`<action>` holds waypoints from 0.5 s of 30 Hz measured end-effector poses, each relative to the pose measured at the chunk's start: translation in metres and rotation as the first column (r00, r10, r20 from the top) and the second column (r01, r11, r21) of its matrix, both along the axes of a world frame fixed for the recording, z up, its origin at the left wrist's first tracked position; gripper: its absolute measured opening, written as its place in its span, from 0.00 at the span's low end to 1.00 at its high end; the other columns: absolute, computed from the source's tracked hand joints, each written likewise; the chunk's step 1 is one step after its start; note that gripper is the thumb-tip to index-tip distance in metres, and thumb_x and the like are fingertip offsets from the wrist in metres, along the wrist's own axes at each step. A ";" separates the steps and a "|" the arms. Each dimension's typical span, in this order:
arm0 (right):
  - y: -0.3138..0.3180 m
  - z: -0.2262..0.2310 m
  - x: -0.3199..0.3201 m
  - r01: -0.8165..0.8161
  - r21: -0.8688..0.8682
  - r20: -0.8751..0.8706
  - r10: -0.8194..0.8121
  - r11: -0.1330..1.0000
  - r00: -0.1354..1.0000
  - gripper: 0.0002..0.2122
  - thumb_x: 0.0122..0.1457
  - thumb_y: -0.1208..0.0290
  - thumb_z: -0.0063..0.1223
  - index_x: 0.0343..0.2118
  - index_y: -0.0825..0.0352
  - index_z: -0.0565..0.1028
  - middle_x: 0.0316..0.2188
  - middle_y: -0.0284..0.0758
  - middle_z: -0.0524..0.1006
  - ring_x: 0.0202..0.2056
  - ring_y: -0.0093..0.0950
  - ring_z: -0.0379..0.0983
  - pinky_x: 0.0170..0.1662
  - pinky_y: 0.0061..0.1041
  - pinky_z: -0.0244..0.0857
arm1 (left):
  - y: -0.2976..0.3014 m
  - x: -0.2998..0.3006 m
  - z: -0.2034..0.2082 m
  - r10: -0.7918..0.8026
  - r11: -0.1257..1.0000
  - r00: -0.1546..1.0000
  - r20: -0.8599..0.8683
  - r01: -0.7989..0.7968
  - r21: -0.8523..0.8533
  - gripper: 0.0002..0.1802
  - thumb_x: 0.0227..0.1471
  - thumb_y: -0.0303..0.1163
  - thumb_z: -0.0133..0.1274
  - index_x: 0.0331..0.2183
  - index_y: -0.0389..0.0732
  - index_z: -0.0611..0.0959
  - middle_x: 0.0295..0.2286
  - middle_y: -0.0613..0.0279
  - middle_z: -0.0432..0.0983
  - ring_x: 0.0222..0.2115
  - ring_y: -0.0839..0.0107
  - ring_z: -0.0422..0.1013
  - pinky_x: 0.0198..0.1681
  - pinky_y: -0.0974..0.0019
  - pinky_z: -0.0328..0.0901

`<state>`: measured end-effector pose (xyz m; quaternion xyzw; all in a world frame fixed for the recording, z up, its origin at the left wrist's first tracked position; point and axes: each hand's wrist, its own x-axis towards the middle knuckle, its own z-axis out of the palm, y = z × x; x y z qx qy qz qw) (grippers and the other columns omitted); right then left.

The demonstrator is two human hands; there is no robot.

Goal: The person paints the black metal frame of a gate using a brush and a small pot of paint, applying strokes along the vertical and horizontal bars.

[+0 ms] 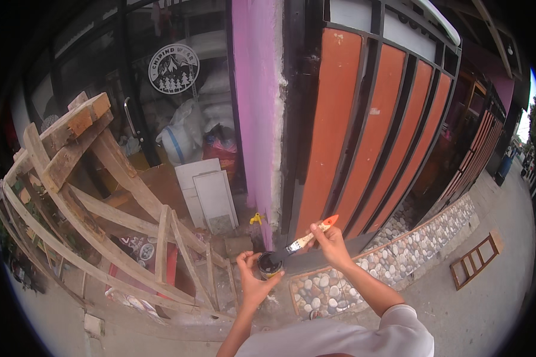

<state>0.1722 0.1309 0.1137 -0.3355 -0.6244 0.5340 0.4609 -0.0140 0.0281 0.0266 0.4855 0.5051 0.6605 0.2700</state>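
Note:
My left hand (255, 284) is wrapped round a small round can (272, 274) with dark paint inside. A paintbrush (304, 241) with a pale, stained handle and an orange tip is gripped in my right hand (330, 244). Its dark bristles point down and left, at the can's mouth; whether they touch the paint I cannot tell. Just beyond my hands stands a gate panel (333, 119) of orange-brown boards in a black metal frame. The dark post at its left edge meets a purple wall (253, 107).
A wooden trestle (131, 232) of rough beams fills the left side. Pale tiles (214, 196) lean by the wall near a yellow tap (255, 219). A pebbled strip (393, 265) runs along the gate's foot. A small wooden ladder-like frame (475, 262) lies on the pavement at right.

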 end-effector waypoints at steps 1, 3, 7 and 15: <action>0.003 0.013 0.001 -0.011 -0.014 -0.038 0.011 1.000 0.999 0.16 0.67 0.57 0.49 0.34 0.67 0.76 0.22 0.30 0.76 0.27 0.17 0.72 0.36 0.19 0.63 | 0.002 -0.005 0.000 0.003 1.000 1.000 -0.030 -0.003 0.002 0.50 0.34 0.26 0.72 0.52 0.40 0.55 0.44 0.51 0.69 0.46 0.65 0.69 0.53 0.60 0.62; 0.020 0.021 0.018 -0.043 -0.016 -0.176 0.039 0.999 0.984 0.17 0.68 0.56 0.47 0.35 0.67 0.76 0.24 0.30 0.77 0.32 0.18 0.73 0.44 0.23 0.63 | 0.015 0.001 0.012 -0.037 0.999 0.999 -0.022 0.036 -0.005 0.49 0.35 0.27 0.73 0.51 0.40 0.55 0.43 0.51 0.70 0.46 0.65 0.71 0.52 0.62 0.64; 0.050 0.087 0.040 -0.004 0.123 -0.380 0.051 0.992 0.924 0.15 0.67 0.56 0.47 0.39 0.64 0.76 0.27 0.30 0.79 0.35 0.19 0.75 0.47 0.26 0.64 | 0.037 0.007 0.043 -0.051 0.998 0.998 -0.037 0.052 0.030 0.48 0.37 0.28 0.72 0.51 0.40 0.55 0.42 0.50 0.71 0.45 0.65 0.72 0.51 0.63 0.66; 0.115 0.296 0.054 0.309 0.656 -0.577 0.194 0.689 0.793 0.14 0.64 0.62 0.56 0.45 0.67 0.77 0.33 0.34 0.81 0.39 0.21 0.76 0.50 0.25 0.64 | 0.089 0.012 0.062 0.073 0.991 0.990 -0.121 -0.058 0.122 0.50 0.34 0.30 0.74 0.52 0.40 0.56 0.41 0.56 0.72 0.42 0.69 0.73 0.47 0.67 0.67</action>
